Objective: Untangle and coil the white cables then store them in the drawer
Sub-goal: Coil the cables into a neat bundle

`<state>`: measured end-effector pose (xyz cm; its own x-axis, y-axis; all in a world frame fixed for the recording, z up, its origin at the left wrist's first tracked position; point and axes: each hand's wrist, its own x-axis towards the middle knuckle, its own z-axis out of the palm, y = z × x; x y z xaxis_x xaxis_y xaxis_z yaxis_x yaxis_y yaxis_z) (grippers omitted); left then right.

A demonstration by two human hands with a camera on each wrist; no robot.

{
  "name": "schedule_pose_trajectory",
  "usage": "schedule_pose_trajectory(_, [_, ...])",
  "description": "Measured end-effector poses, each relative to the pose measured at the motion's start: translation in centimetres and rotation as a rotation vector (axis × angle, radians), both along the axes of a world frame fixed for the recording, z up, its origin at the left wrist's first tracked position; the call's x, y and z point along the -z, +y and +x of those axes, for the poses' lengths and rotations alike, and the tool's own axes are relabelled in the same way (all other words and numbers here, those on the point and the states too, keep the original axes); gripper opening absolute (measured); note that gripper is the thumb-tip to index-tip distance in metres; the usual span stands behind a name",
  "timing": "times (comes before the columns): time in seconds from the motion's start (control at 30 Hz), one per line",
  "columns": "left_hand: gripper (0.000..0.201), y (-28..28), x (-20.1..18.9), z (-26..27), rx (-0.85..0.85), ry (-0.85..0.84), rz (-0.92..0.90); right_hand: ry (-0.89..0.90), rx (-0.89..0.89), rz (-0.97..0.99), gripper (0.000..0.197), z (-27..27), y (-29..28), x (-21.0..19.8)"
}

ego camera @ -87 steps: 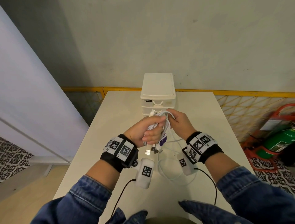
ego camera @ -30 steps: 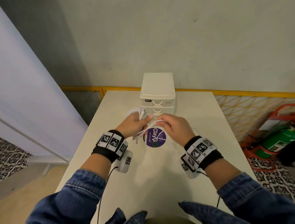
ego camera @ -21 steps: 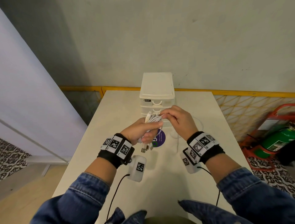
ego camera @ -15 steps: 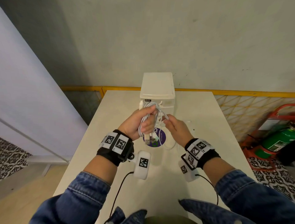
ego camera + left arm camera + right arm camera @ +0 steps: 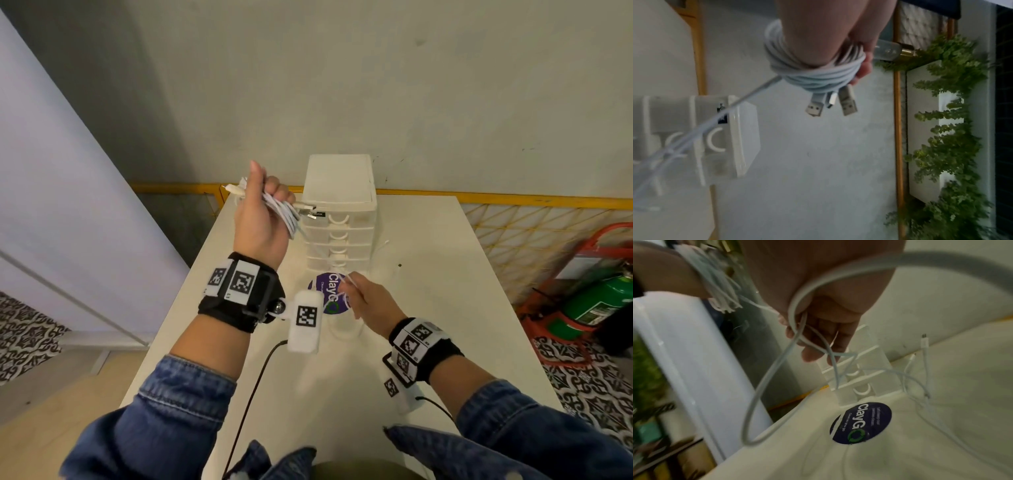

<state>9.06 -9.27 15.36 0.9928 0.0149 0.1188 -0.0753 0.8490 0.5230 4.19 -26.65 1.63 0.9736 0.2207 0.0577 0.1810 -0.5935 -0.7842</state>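
Note:
My left hand (image 5: 262, 205) is raised left of the drawer unit's top and grips a coil of white cables (image 5: 286, 210) wound round its fingers. In the left wrist view the coil (image 5: 818, 73) shows two USB plugs (image 5: 813, 108) hanging from it. Strands run from the coil down to my right hand (image 5: 361, 296), which pinches them low over the table, and in the right wrist view a loose loop (image 5: 777, 369) hangs from its fingers (image 5: 824, 337). Loose cable ends (image 5: 924, 344) lie on the table right of the unit. The white drawer unit (image 5: 339, 212) has all its drawers shut.
A round purple sticker (image 5: 327, 294) lies on the white table (image 5: 438, 291) just in front of the drawer unit. A yellow railing (image 5: 513, 200) runs behind the table. A green fire extinguisher (image 5: 596, 301) in a red stand is on the floor at the right.
My left hand has lifted the coil up and to the left, beside the unit's top. My right hand has dropped towards the sticker, drawing the strands out between the hands.

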Motion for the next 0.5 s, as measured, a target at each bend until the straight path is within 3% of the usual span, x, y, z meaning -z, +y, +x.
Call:
schedule_pose_trajectory(0.1, [0.025, 0.2, 0.9, 0.5, -0.249, 0.013, 0.316, -0.043, -0.187, -0.083, 0.015, -0.8, 1.0, -0.8])
schedule_pose_trajectory(0.23, [0.028, 0.7, 3.8, 0.7, -0.455, -0.156, 1.05, -0.157, -0.248, 0.004, 0.017, -1.5, 2.2, -2.6])
schedule_pose_trajectory(0.3, [0.029, 0.7, 5.1, 0.2, -0.327, -0.268, 1.361, -0.182, -0.229, 0.091, 0.023, -1.4, 2.3, -3.7])
schedule_pose_trajectory(0.37, [0.045, 0.7, 6.3, -0.3, -0.052, -0.317, 1.549, -0.222, -0.216, 0.149, 0.023, -1.0, 2.1, -5.0])
schedule_pose_trajectory(0.5, [0.067, 0.5, 6.5, -1.8, 0.375, -0.217, 1.449, -0.238, -0.161, 0.117, 0.016, -0.1, 0.6, -6.1])
